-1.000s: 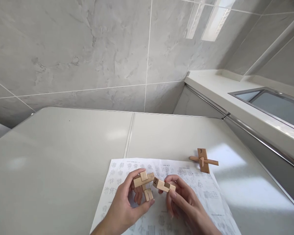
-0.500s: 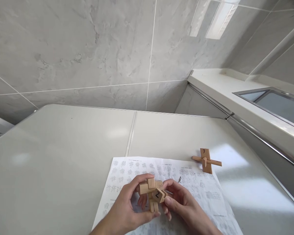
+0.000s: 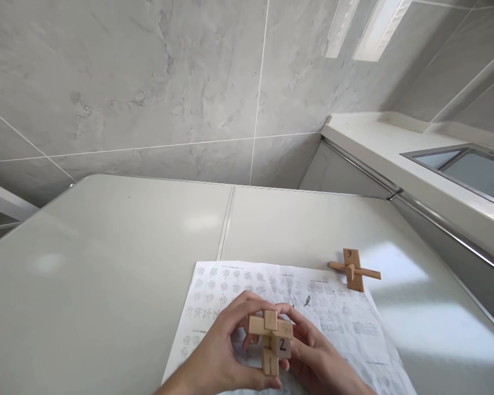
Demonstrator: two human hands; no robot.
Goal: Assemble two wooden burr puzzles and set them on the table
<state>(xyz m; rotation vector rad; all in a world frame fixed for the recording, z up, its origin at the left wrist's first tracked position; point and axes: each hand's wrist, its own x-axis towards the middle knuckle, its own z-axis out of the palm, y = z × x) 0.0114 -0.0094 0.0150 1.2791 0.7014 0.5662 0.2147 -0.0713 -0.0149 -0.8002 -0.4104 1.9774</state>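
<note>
Several interlocked wooden puzzle pieces form a block cluster (image 3: 270, 329), held between both hands above the paper. My left hand (image 3: 233, 345) wraps it from the left, fingers over the top and thumb under the bottom end. From the right, my right hand (image 3: 313, 345) pinches the cluster beside a piece marked "2" (image 3: 282, 346); some of its fingers are hidden behind the wood. Beneath them lies a creased printed instruction sheet (image 3: 214, 307) with rows of small diagrams.
A cross-shaped wooden assembly (image 3: 355, 280) marked with a 3 rests at the sheet's upper right corner. The white table (image 3: 107, 263) has a seam down its middle. Behind it rises a grey tiled wall (image 3: 148, 82); a white ledge (image 3: 366, 131) runs along the right.
The cluster has turned so the "2" faces me more squarely, and it sits slightly lower and further right. Both hands have shifted with it. The whole view has moved a little.
</note>
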